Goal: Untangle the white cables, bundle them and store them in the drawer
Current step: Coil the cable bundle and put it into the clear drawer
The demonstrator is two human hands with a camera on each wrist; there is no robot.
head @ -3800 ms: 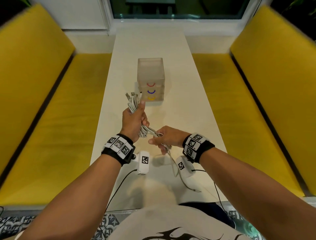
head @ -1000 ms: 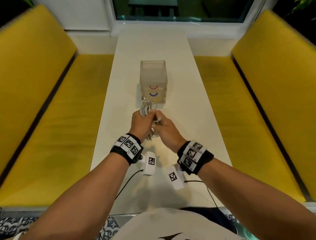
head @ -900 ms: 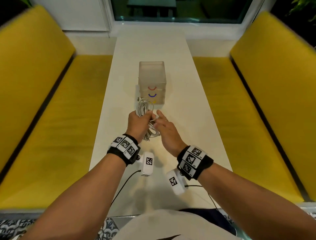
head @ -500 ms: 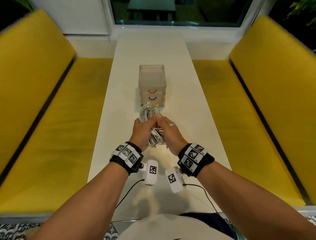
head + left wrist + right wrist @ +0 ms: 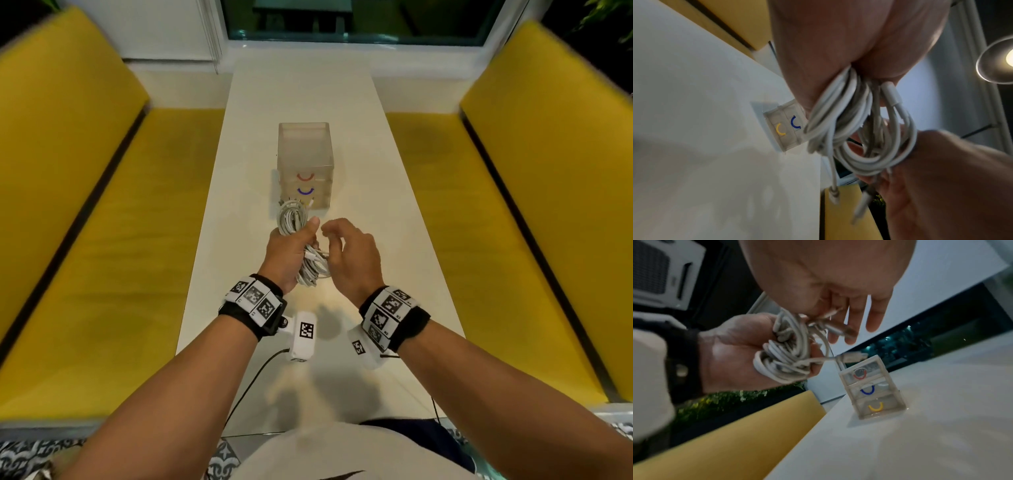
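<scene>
Above the white tabletop (image 5: 359, 144), just short of the small translucent drawer unit (image 5: 305, 164): left hand (image 5: 287, 255), fingers and thumb clenched round a coiled bundle of white cables (image 5: 293, 219), loops protruding above and below the fist and loose plug ends dangling. Beside it, right hand (image 5: 352, 257), fingers loosely spread and part-curled, fingertips at the cable ends against the bundle; whether it pinches a cable cannot be told. Drawer unit: three stacked drawers with red, blue and yellow handles, all closed.
</scene>
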